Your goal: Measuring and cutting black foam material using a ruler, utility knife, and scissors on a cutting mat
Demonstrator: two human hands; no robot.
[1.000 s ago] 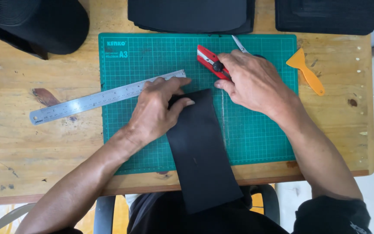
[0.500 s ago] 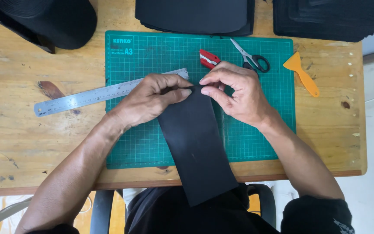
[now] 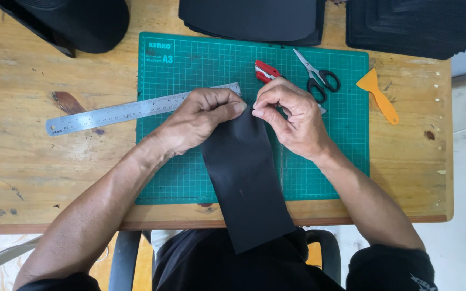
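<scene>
Both hands meet at the far end of a long black strip of thin, flexible sheet material (image 3: 246,178), which lies lengthwise across the green gridded cutting mat (image 3: 190,64) in the middle of the wooden table (image 3: 39,161) and hangs off the near edge toward the person's lap. The left hand (image 3: 198,121) has its fingers curled together and pinched on the strip's far end; the right hand (image 3: 292,121) pinches the same end just beside it, thumb against fingertips, so the two grips almost touch. A steel ruler (image 3: 114,113) lies slanted from the table's left part onto the mat, its end tucked under the left hand. A red utility knife (image 3: 265,71) lies just beyond the right knuckles, black-handled scissors (image 3: 319,75) beside it, and an orange plastic scraper (image 3: 377,94) off the mat toward the right edge. Dark stacked sheets (image 3: 416,27) line the far edge. Risks, as I judge them: the overhanging weight could drag the strip askew if either pinch loosens, and the knife sits close enough that a careless knuckle could catch it.
</scene>
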